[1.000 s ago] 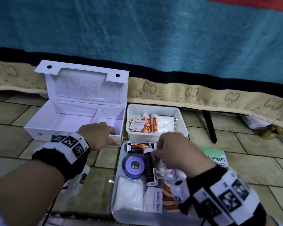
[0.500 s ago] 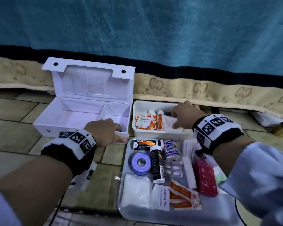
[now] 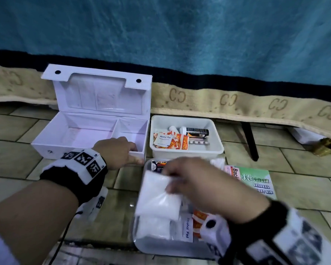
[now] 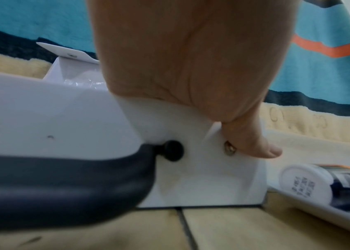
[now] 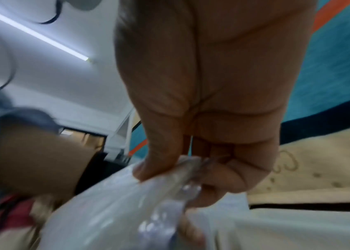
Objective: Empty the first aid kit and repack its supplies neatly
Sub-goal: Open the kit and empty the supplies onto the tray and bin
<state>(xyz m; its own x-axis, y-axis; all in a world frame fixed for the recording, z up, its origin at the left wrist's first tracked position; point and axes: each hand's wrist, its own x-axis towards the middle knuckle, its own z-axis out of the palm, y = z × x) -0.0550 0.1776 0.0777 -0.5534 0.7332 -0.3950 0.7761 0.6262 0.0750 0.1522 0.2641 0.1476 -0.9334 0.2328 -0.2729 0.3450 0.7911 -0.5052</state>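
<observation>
The white first aid kit box stands open on the floor with its lid up and both compartments bare. My left hand grips its front wall at the right corner, fingers hooked inside. In the left wrist view the thumb presses on the outside of that wall. My right hand pinches a white packet in clear plastic and holds it above the near tray. The right wrist view shows thumb and fingers closed on the packet's edge.
A white tub behind the tray holds alcohol pads, orange sachets, a dark bottle and a blister strip. The tray holds another white packet and more supplies. A green booklet lies right of it. A black leg stands beyond.
My right hand reached into the back tub, took the white packet from it and carried it back over the near tray. The dark bottle under it now shows. My left hand stayed on the box.
</observation>
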